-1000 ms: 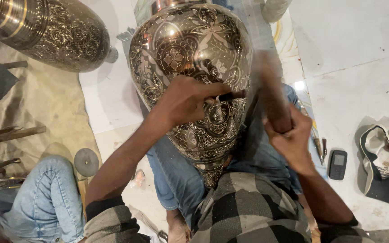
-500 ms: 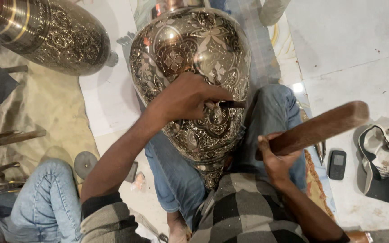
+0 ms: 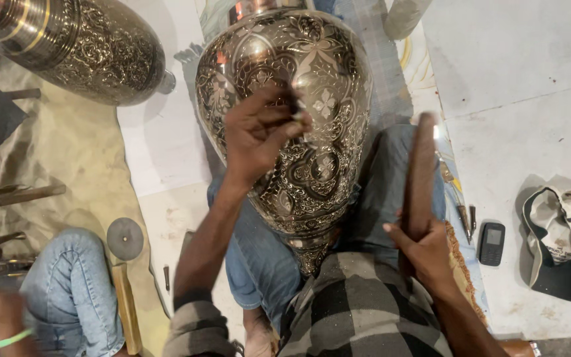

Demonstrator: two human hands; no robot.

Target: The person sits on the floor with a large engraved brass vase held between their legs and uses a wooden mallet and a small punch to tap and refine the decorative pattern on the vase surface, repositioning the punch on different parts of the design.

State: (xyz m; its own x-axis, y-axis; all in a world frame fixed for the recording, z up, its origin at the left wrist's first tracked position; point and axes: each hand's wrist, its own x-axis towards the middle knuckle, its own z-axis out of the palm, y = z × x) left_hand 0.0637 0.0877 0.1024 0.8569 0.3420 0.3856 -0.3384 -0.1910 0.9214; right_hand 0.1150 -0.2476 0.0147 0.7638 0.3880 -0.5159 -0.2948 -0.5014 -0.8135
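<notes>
The big engraved metal vase (image 3: pixel 285 125) lies on the person's lap between the knees, with its narrow foot toward the body and its wide shoulder pointing away. A second vase (image 3: pixel 67 46) of the same kind lies on the cloth at the upper left, well apart. On the white floor at the right are a cap (image 3: pixel 563 244) and a small dark phone (image 3: pixel 492 243), and beside the leg lie some thin pointed tools (image 3: pixel 464 215).

The wooden stick (image 3: pixel 421 178) is held upright by the right hand (image 3: pixel 424 251), which is closed around its lower end, just beside the vase. The left hand (image 3: pixel 259 132) rests on the upper belly of the vase, fingers bent and pinched on a small chisel (image 3: pixel 297 112) whose tip touches the pattern. The left arm reaches forward over the lap; the right forearm is bent close to the body.

I think the main danger is a slipping tip: the surface is round and shiny, so a blow at a bad angle could scratch the pattern. The stick could also hit the left fingers, because they are very near the chisel's head. The vase may roll, since only the legs support it.
</notes>
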